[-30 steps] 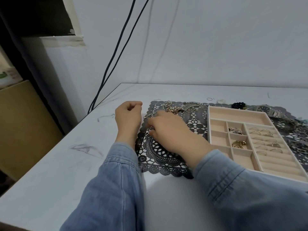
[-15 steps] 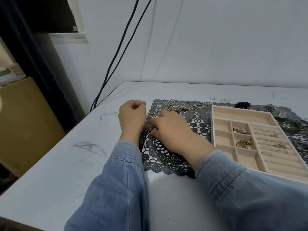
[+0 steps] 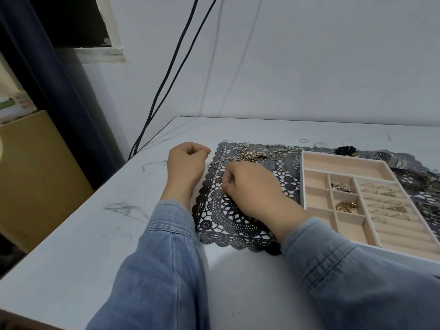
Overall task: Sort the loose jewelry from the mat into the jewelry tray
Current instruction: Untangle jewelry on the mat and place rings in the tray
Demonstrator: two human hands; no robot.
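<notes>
A black lace mat [image 3: 228, 217] lies on the white table. At its far edge sits a tangle of chains and gold pieces [image 3: 250, 154]. My right hand [image 3: 252, 189] rests on the mat and its fingertips pinch a small silver ring [image 3: 220, 186]. My left hand [image 3: 187, 163] sits as a curled fist at the mat's left edge, with nothing seen in it. To the right stands the beige jewelry tray [image 3: 302, 177]. It holds several rings [image 3: 385, 201] in its slots, a gold piece [image 3: 345, 207] and a silver piece [image 3: 340, 186].
A watch [image 3: 385, 156], a black bead bracelet [image 3: 345, 150] and bangles [image 3: 419, 179] lie behind and to the right of the tray. Two black cables [image 3: 166, 75] run down the wall at the table's back left corner. A cardboard box [image 3: 35, 175] stands left of the table.
My right hand's fingertips have drawn together on the small silver ring near the mat's left side. My left fist has stayed where it was.
</notes>
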